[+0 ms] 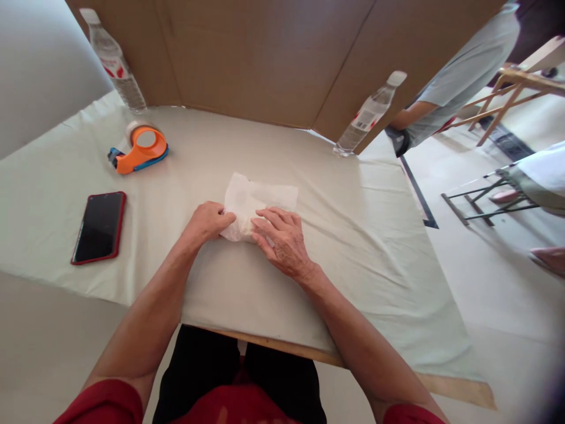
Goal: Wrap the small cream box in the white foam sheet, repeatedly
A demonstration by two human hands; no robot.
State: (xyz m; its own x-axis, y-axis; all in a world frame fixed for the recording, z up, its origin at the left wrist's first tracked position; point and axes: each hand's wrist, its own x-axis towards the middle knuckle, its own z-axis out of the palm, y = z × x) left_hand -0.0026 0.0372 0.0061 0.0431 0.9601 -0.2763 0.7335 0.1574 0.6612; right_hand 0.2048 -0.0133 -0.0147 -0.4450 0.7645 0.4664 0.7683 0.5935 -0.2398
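Note:
A thin white wrapping sheet [258,195] lies near the middle of the cloth-covered table, its near part folded or rolled into a small bundle. Whether it is paper or foam, and what is inside, I cannot tell. At the bundle's left end, my left hand [210,222] is closed on the sheet's edge between thumb and fingers. My right hand [282,238] rests on the right part of the bundle, its fingers stretched out and somewhat apart. The sheet's far part spreads flat beyond both hands.
To the left are a phone [98,227] and an orange tape dispenser [143,150]. A left bottle [115,65] and a right bottle [368,115] stand by the cardboard screen [265,59]. Beyond it, at right, a person in grey [472,59] sits near a folding stool [489,197].

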